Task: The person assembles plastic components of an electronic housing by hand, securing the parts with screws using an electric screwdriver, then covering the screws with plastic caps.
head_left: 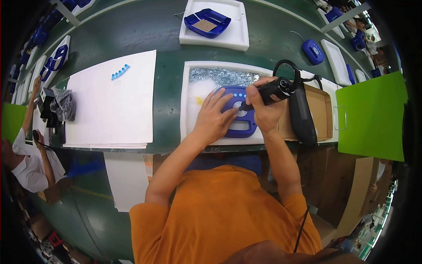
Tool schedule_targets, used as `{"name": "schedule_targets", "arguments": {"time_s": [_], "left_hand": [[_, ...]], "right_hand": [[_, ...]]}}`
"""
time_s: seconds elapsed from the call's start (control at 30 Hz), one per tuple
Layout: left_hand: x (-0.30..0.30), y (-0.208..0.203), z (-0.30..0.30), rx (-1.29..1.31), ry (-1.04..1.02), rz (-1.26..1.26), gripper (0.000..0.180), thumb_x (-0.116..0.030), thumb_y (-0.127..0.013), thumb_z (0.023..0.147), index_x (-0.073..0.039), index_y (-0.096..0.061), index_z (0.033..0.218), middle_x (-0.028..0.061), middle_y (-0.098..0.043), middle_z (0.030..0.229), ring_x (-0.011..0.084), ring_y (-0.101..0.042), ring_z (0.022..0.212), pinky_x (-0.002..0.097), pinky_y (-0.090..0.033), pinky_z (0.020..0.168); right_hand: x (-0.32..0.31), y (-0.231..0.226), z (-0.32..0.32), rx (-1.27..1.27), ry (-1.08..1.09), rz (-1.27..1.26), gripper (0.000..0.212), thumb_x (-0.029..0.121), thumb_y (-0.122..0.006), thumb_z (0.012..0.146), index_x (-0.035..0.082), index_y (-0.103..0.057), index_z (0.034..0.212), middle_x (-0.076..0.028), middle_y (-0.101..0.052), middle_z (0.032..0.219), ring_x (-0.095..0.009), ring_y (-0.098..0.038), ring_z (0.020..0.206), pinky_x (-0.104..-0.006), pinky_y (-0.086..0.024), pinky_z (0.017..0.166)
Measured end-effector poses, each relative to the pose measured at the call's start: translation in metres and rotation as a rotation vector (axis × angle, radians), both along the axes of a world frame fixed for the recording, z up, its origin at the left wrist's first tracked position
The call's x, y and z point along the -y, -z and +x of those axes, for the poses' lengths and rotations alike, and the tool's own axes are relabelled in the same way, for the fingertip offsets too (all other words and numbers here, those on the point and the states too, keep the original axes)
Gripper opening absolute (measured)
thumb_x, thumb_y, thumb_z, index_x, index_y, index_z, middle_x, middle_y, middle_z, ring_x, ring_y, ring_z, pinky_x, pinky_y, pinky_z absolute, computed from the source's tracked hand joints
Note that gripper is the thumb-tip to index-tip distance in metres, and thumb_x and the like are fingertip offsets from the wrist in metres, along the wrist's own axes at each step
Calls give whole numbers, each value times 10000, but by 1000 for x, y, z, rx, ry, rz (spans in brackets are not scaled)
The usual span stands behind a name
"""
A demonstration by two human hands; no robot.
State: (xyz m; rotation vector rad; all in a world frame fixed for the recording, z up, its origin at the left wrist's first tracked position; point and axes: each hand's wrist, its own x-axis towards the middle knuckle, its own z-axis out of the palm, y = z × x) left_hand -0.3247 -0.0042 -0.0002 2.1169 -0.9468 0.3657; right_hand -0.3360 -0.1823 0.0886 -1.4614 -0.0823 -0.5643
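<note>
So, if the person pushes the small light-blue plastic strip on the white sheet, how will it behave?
The small light-blue plastic strip would probably slide easily, since it looks thin and lies loose on the smooth white sheet. It seems light for its size. Its flat, toothed shape makes rolling unlikely.

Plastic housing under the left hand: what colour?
Dark blue plastic housing, with a light round centre; the head view shows it best.

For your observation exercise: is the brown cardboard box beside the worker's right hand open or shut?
Open: the cardboard box shows its bare inside floor and raised walls, no lid.
</note>
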Motion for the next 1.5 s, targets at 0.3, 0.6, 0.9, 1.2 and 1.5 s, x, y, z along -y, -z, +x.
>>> {"name": "schedule_targets", "arguments": {"time_s": [0.3, 0.6, 0.9, 1.2, 1.5], "left_hand": [[-1, -2, 1, -1, -2, 16, 193, -219, -819, 991, -133, -870, 1156, 163, -669, 1517, 434, -538, 1535, 610, -379, 1302], [-1, -1, 1, 1, -5, 25, 189, -222, -810, 1002, -131, -873, 1156, 158, -670, 1518, 431, -541, 1532, 606, -379, 1304], [-1, 0, 0, -4, -3, 48, 194, -224, -826, 988, -147, -873, 1160, 149, -666, 1523, 424, -536, 1539, 611, -377, 1305], [1, 1, -1, 18, 0, 65, 198, -202, -839, 970, -149, -863, 1158, 144, -674, 1517, 426, -541, 1538, 618, -396, 1292], [-2, -7, 2, -5, 20, 83, 231, -162, -859, 957, -143, -855, 1187, 159, -677, 1546, 444, -549, 1546, 625, -407, 1295]], "right_hand": [[1, -9, 7, -133, -172, -3, 278, 87, -956, 955, 41, -724, 1099, 11, -715, 919, -71, -663, 776, -239, -526, 679], [-2, -6, 8, -62, -184, 37, 223, 89, -932, 981, 50, -716, 1025, 11, -702, 855, -69, -645, 715, -236, -497, 630], [2, -8, 9, -74, -187, 17, 201, 117, -917, 1002, 51, -728, 987, 21, -689, 804, -65, -631, 703, -231, -475, 628], [19, -10, 0, 4, -197, 63, 326, 91, -914, 996, 30, -691, 1225, -37, -728, 964, -106, -703, 824, -247, -558, 705], [131, -29, 1, -270, 124, -19, 312, 249, -737, 1103, 8, -616, 1259, -64, -707, 910, -153, -693, 800, -312, -554, 731]]}}
